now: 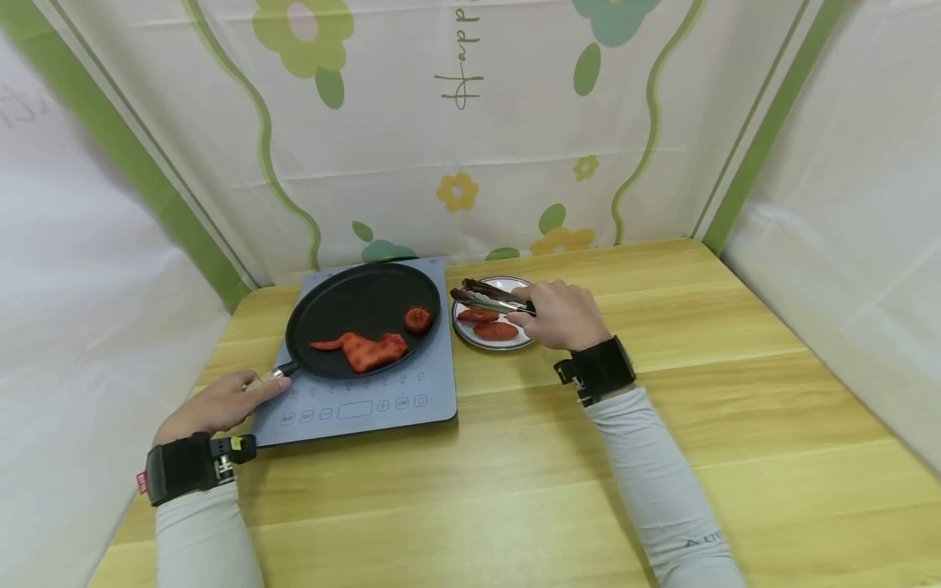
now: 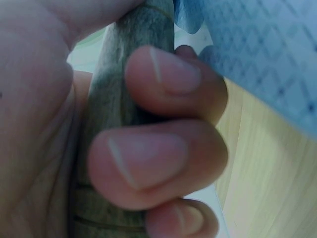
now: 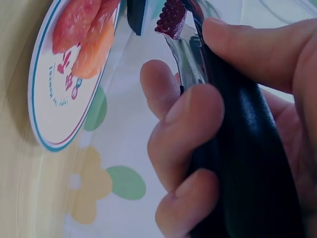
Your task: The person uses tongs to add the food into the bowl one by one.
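Note:
My left hand (image 1: 224, 400) grips the handle (image 2: 111, 94) of a black frying pan (image 1: 353, 290), fingers curled round its wood-like grip. A reddish chicken wing (image 1: 370, 351) and a small round red piece (image 1: 417, 319) lie in the pan. My right hand (image 1: 560, 314) holds tongs (image 1: 500, 303) by their black handles (image 3: 247, 129). Their metal arms end in dark red, knobbly tips (image 3: 172, 19). In the head view the tongs reach over a white plate (image 1: 507, 346). Orange-red food pieces (image 1: 496, 331) lie on that plate, below the tongs.
The pan stands on a grey induction cooker (image 1: 434, 400) with touch controls along its front. The plate sits just right of the cooker on a wooden table (image 1: 529, 490). White curtains with a flower print (image 1: 456, 192) hang behind the table and along both sides.

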Available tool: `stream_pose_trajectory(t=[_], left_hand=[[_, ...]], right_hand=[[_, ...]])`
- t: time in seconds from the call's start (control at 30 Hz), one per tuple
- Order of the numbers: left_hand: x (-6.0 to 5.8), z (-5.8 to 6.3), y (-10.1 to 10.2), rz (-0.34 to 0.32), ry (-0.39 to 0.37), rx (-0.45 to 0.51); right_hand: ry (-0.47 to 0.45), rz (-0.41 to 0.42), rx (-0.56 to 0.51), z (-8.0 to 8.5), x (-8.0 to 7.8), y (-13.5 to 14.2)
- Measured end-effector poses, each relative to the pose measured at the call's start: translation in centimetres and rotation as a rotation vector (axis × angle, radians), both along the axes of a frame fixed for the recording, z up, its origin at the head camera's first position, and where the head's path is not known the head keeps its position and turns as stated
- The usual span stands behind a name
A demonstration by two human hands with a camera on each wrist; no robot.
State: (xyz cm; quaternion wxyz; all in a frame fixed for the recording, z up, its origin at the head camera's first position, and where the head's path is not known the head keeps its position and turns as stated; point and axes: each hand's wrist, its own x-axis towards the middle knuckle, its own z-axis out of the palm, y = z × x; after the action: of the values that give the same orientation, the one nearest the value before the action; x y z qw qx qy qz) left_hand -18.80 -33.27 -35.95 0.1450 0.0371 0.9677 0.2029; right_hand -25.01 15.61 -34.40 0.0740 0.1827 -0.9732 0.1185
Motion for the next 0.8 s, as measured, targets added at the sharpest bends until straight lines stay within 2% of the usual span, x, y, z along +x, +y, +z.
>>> stream_pose_trajectory(t=[0.1, 0.3, 0.4, 0.63, 0.8], left_hand=[[0.1, 0.0, -0.1, 0.007, 0.004, 0.01], [0.0, -0.4, 0.3, 0.016, 0.011, 0.023], [0.0, -0.4, 0.4, 0.028, 0.011, 0.031], [0.3, 0.0, 0.3, 0.04, 0.021, 0.037], [0.4, -0.1, 0.3, 0.046, 0.021, 0.038]], right_hand=[[0.013, 0.013, -0.01, 0.2, 0.0, -0.6], [-0.026, 0.044, -0.023, 0.1, 0.3, -1.2], [-0.003, 0.054, -0.021, 0.1, 0.3, -1.8], [0.04, 0.11, 0.0, 1.2, -0.2, -3.8], [0.024, 0.149, -0.012, 1.9, -0.4, -5.6]])
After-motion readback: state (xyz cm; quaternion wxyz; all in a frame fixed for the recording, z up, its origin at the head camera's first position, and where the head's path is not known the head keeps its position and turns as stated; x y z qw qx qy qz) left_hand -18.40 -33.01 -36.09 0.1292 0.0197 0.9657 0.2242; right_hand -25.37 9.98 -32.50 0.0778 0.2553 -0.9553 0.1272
